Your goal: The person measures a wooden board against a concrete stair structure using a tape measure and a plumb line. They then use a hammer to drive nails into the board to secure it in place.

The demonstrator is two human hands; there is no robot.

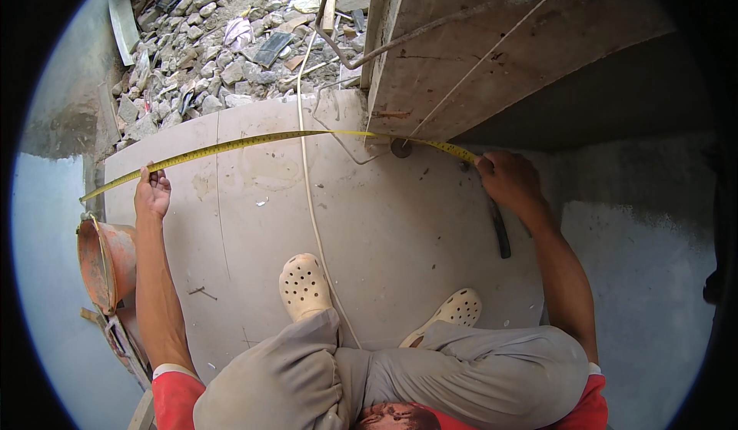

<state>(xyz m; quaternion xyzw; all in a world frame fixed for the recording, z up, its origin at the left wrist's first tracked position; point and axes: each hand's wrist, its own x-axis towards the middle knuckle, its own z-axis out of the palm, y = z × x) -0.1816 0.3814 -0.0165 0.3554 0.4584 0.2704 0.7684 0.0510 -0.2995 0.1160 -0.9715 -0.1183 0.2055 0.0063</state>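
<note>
A yellow tape measure blade is stretched across the floor from the left wall to my right hand, bowing slightly. Near the blade's left end, my left hand pinches its lower edge between thumb and fingers. The tip beyond it reaches the left wall. My right hand is closed around the blade's right end; whether a case sits inside the fist is hidden. Just under that hand lies a black bar-like handle, its upper end partly covered. The blade passes the foot of a large upright panel.
An orange bucket stands by the left wall, with wood pieces below it. Broken rubble fills the far side. A pale cable crosses the floor between my shoes. A bent rod juts out by the panel.
</note>
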